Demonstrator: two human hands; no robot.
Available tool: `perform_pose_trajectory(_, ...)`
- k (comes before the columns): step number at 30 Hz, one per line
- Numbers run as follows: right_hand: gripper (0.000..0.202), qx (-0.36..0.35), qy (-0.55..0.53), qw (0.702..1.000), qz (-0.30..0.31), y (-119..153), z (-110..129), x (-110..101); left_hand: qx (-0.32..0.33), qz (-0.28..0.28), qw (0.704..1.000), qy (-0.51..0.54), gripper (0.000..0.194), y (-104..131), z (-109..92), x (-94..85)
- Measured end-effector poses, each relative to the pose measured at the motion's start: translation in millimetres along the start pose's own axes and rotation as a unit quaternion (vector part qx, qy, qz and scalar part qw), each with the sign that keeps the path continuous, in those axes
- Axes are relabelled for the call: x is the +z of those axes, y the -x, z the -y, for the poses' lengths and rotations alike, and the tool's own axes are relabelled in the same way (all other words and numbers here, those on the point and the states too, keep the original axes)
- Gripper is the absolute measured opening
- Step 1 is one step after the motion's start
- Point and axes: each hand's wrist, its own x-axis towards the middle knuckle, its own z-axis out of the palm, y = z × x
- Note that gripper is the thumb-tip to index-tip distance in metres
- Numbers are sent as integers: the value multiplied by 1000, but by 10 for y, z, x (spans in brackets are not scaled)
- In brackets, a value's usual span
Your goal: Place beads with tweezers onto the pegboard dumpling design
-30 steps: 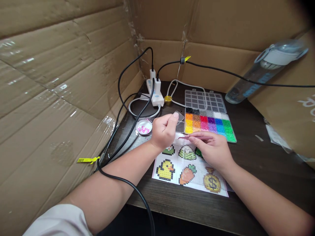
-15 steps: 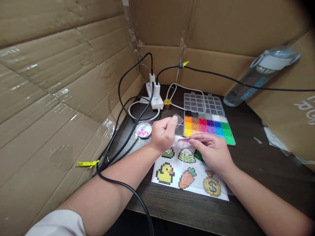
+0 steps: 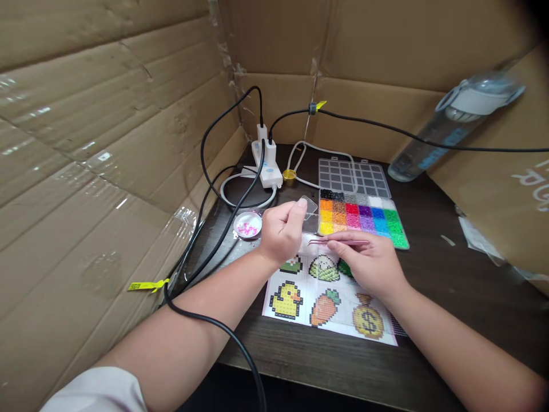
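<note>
My left hand [image 3: 283, 232] is closed, with its thumb on a small clear plastic piece with rounded corners [image 3: 309, 207]. In my right hand [image 3: 369, 257] are pink tweezers [image 3: 337, 242], their bent tips pointing left, close to the left hand. I cannot make out whether anything is between the tips. Below both hands lies a pattern sheet [image 3: 343, 332] with pixel pictures of a duck, a carrot and a money bag; the hands hide part of its upper rows. Just beyond stands a bead box [image 3: 364, 212] with compartments sorted by colour, its clear lid [image 3: 354, 176] folded back.
Left of my left hand is a white dish [image 3: 247, 226] with pink and white beads. A power strip [image 3: 268, 166], a small gold cup [image 3: 290, 176] and a water bottle [image 3: 450, 131] stand behind. A black cable [image 3: 218, 321] crosses my left forearm. Cardboard walls [image 3: 107, 143] surround the table.
The whole view has shifted slightly. Both hands keep their grips on the clear plastic piece and the tweezers, whose tips look a little wider apart.
</note>
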Motion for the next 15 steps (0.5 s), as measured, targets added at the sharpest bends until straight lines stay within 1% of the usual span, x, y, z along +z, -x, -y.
perform_pose_trajectory(3,9,0,8,1000,-23,-1,8,-29,6,1,1000,-2,53,3,1,-4)
perform_pose_trajectory(6,10,3,9,1000,-25,0,-3,-43,8,0,1000,1,53,3,3,1)
perform_pose_trajectory(11,11,10,7,1000,-18,-2,-33,-40,2,-3,1000,7,54,-4,7,6)
perform_pose_trajectory(15,10,2,-4,1000,5,17,-35,-28,1,-5,1000,7,53,-5,6,1)
